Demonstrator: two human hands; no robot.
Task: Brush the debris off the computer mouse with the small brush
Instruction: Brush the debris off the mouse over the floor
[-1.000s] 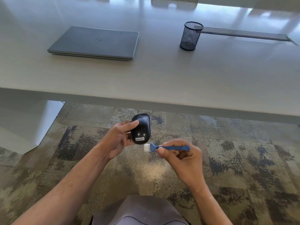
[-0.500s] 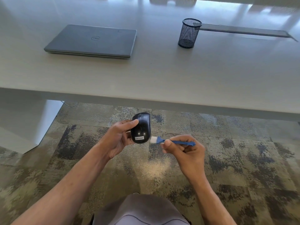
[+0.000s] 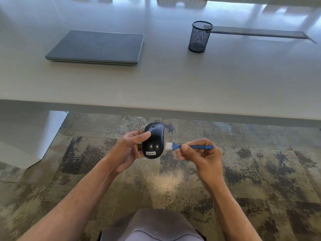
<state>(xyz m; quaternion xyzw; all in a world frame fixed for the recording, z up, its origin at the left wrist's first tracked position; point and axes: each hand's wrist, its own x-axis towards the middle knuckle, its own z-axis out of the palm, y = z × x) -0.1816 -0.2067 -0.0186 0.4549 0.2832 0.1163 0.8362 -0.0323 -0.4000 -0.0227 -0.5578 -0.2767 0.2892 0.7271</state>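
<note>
One mouse (image 3: 153, 140) is gripped in the left hand (image 3: 128, 150) above the carpet, before the desk's (image 3: 173, 80) near edge. One brush (image 3: 187, 146) is pinched by the right hand (image 3: 203, 158), bristles just beside the mouse; contact cannot be told

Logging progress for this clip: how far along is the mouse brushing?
Done: the left hand grips the black Lenovo mouse above the carpet, and the right hand pinches the small blue brush. In hand: the white bristles sit at the mouse's right edge; contact is too blurred to confirm. Left: no debris is discernible, so I cannot tell how much brushing remains.
</note>
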